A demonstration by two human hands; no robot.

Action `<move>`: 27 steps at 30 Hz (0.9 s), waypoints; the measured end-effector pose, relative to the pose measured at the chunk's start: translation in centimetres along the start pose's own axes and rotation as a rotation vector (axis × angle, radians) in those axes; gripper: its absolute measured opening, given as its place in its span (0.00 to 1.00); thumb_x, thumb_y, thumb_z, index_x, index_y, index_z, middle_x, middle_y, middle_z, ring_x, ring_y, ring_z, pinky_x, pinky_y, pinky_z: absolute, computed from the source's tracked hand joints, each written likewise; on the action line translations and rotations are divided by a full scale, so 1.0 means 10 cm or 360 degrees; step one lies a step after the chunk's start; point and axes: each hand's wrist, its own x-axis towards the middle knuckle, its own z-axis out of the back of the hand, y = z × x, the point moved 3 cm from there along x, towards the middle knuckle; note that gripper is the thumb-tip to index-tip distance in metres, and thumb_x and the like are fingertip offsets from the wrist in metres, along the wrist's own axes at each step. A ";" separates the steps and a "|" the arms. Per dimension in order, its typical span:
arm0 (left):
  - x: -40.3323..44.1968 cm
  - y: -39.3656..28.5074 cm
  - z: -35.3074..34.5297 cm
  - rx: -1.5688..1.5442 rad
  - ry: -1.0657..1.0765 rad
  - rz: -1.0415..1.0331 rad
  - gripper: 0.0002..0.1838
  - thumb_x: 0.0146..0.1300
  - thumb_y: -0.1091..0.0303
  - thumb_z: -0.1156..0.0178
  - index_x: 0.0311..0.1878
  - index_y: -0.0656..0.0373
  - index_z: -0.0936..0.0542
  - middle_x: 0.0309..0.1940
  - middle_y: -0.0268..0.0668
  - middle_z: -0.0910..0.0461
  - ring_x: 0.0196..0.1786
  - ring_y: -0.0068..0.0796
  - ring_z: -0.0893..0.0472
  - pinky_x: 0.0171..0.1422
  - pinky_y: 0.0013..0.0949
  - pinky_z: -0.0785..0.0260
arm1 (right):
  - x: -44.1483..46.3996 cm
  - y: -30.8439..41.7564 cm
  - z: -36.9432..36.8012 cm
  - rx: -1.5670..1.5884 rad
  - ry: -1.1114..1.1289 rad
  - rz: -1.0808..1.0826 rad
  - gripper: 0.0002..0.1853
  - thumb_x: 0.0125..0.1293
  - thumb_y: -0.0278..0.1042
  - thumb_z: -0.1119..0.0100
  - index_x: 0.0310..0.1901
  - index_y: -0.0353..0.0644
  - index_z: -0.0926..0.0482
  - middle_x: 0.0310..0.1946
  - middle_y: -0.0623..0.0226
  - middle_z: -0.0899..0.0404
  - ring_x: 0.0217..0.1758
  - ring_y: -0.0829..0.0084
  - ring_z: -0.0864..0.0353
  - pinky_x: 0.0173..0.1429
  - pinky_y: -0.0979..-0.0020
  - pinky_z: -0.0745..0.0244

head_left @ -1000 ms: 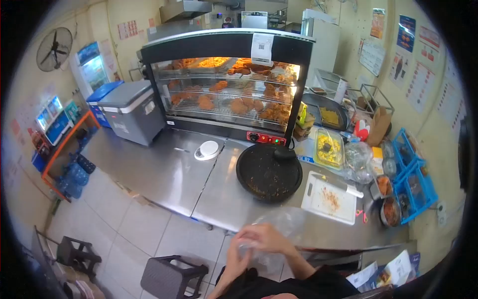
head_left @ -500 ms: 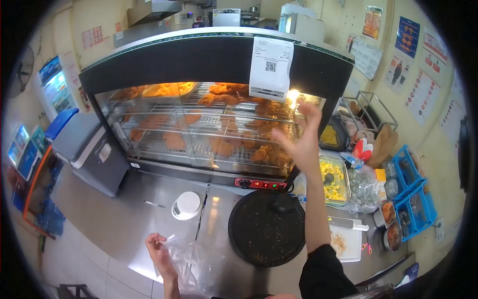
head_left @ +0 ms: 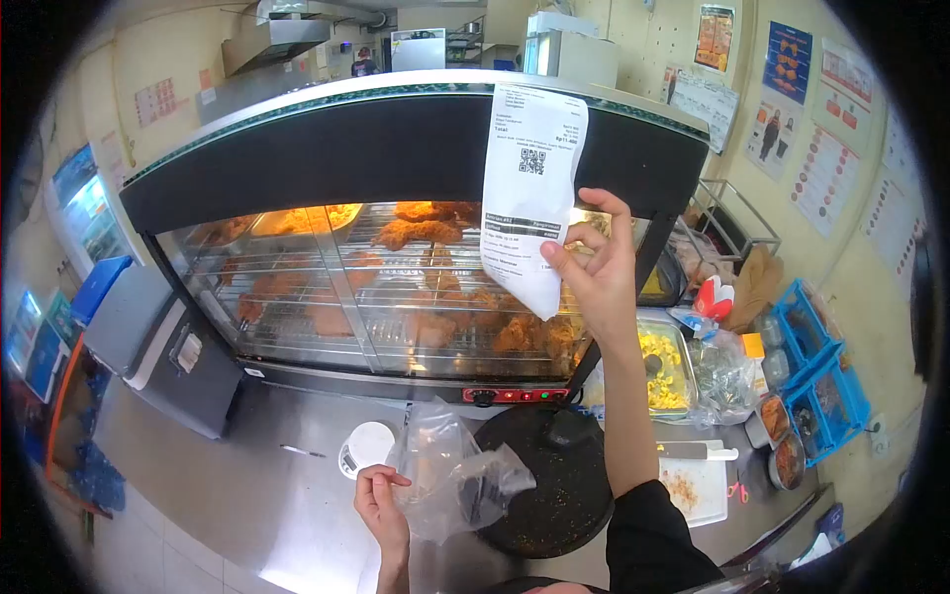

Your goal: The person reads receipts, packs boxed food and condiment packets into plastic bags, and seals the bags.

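Observation:
The long printed receipt [head_left: 531,203] hangs down the dark top front of the glass food warmer [head_left: 396,129], with a QR code on it. My right hand [head_left: 599,267] is at its lower right edge, the thumb over the paper and the fingers curled beside it. Low in the view, my left hand [head_left: 381,500] is closed on a clear plastic bag [head_left: 450,475], which spreads out over the rim of the round black tray [head_left: 549,495]. Behind the warmer's glass, pieces of fried chicken [head_left: 421,235] lie on wire racks.
A white kitchen scale [head_left: 369,445] and a pen [head_left: 302,450] lie on the steel counter. To the right are a tray of yellow pieces [head_left: 663,371], a knife [head_left: 698,450], a white cutting board [head_left: 698,490] and blue baskets [head_left: 816,396]. A grey cooler box [head_left: 163,346] stands left.
My right hand has come to the receipt's edge, and the receipt's lower part hangs further down. My left hand has moved right and up, bringing the plastic bag over the black tray's edge.

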 end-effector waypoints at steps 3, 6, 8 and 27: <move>-0.01 0.00 0.09 0.0130 0.0105 0.0122 0.09 0.67 0.68 0.52 0.35 0.63 0.26 0.25 0.34 0.23 0.22 0.17 0.29 0.31 0.21 0.41 | 0.00 0.01 0.01 0.0064 -0.0002 -0.0010 0.30 0.57 0.16 0.43 0.59 0.40 0.45 0.31 0.59 0.23 0.38 0.71 0.18 0.42 0.76 0.23; 0.02 -0.06 0.05 0.0024 0.0111 0.0087 0.07 0.66 0.71 0.50 0.37 0.65 0.25 0.27 0.34 0.23 0.22 0.16 0.28 0.28 0.19 0.40 | 0.00 0.04 0.00 0.0034 0.0004 -0.0015 0.30 0.57 0.16 0.43 0.59 0.40 0.44 0.31 0.60 0.23 0.38 0.71 0.18 0.42 0.75 0.23; 0.02 -0.06 0.06 -0.0005 0.0129 0.0087 0.07 0.65 0.71 0.49 0.38 0.65 0.25 0.27 0.34 0.23 0.23 0.16 0.27 0.29 0.19 0.38 | 0.00 0.06 0.01 0.0011 0.0006 -0.0015 0.30 0.57 0.16 0.43 0.59 0.41 0.44 0.31 0.60 0.23 0.38 0.71 0.18 0.42 0.75 0.23; 0.22 -0.57 -0.31 0.0029 0.0887 -0.0069 0.22 0.67 0.67 0.53 0.63 0.61 0.38 0.31 0.37 0.22 0.28 0.15 0.31 0.35 0.20 0.40 | 0.00 0.14 -0.06 -0.0037 -0.0008 -0.0106 0.29 0.56 0.17 0.42 0.58 0.41 0.41 0.29 0.65 0.24 0.36 0.75 0.19 0.39 0.77 0.25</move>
